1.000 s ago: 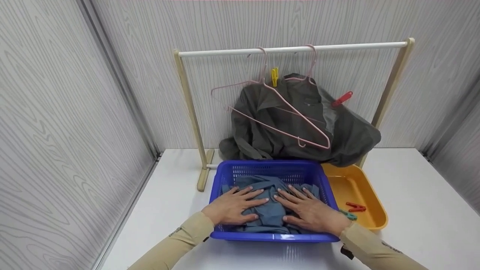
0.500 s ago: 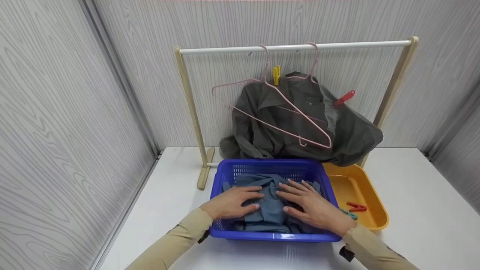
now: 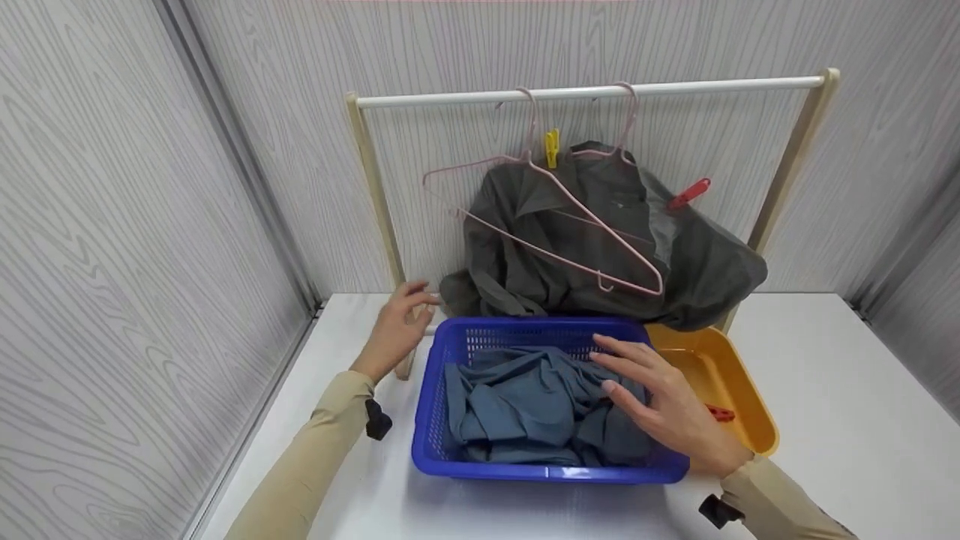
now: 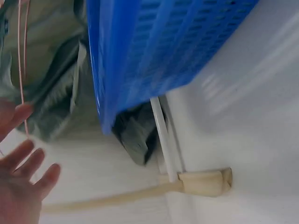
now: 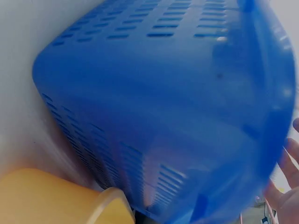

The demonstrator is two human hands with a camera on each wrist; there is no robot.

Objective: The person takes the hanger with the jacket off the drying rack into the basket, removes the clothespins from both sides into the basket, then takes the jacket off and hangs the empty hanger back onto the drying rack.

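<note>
A blue plastic basket (image 3: 547, 472) stands on the table, holding a crumpled blue-grey cloth garment (image 3: 517, 405). To the basket's left my left hand (image 3: 400, 326) is raised, loosely bent and holding nothing, near the rack's left foot. My right hand (image 3: 664, 394) hovers over the basket's right side, fingers spread, apart from the cloth. Behind the basket hangs a dark grey shirt (image 3: 510, 225) on one pink hanger, with a yellow clothespin (image 3: 552, 148) and a red clothespin (image 3: 690, 193). A bare pink hanger (image 3: 600, 221) hangs in front of it.
A white-barred rack with wooden posts (image 3: 795, 161) stands against the back wall. Right of the basket, partly behind my right hand, lies an orange tray (image 3: 757, 397) with a red clothespin (image 3: 721, 413) in it.
Both hands lay flat on the blue-grey cloth and have lifted off it. My left hand moved out left and away beyond the rim; my right hand rose and shifted right.
</note>
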